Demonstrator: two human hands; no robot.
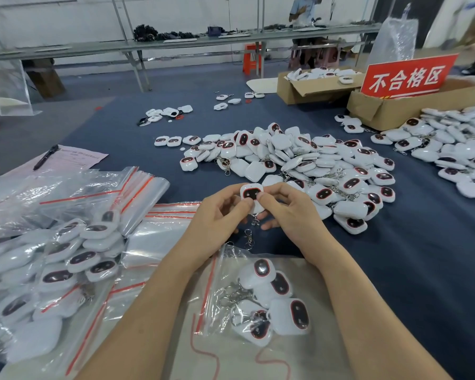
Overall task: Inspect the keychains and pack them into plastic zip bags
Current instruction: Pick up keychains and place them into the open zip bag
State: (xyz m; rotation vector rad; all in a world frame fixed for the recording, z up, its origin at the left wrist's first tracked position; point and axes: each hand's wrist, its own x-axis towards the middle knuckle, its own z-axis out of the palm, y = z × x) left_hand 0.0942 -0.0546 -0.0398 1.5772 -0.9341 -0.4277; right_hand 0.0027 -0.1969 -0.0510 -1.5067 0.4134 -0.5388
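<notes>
Left grip (217, 215) and right grip (291, 212) both pinch one keychain (251, 194), thumbs on its face, above the desk (422, 270) just short of the loose pile (313, 160). I judge this the inspection step; next it goes into the bag (225, 259) nearest me. The keychain is glossy white plastic, a rounded square with a dark, red-rimmed oval and a dangling metal chain. The bag is thin crinkly film; I can't tell if its zip is open.
</notes>
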